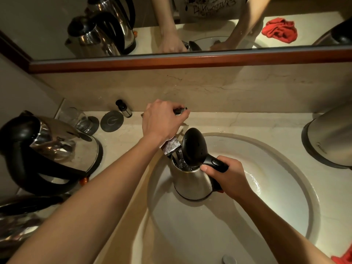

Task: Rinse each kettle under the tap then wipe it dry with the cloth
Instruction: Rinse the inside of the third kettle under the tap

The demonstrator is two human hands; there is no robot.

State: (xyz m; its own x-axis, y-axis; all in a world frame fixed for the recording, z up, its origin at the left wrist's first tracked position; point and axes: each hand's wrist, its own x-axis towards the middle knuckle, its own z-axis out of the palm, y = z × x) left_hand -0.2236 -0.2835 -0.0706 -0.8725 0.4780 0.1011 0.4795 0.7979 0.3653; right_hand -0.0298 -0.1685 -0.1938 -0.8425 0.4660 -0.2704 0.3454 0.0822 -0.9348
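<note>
While the left hand (162, 119) gripped the tap lever (180, 110) at the far rim, the right hand (226, 178) clutched the handle of the steel kettle (190, 182), lid open, standing in the sink (276, 187) under the spout (171, 147). Swirling a modest fill before tipping would probably rinse best; the red cloth (344, 257) waited near right on the bench (238, 121).

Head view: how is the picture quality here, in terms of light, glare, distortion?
Head view: dim, warm yellow light with dark corners; wide-angle bending curves the mirror frame and the sink; bright glare on the wet basin right of the kettle; reflections streak the steel kettle on the counter; both hands look sharp.
</note>
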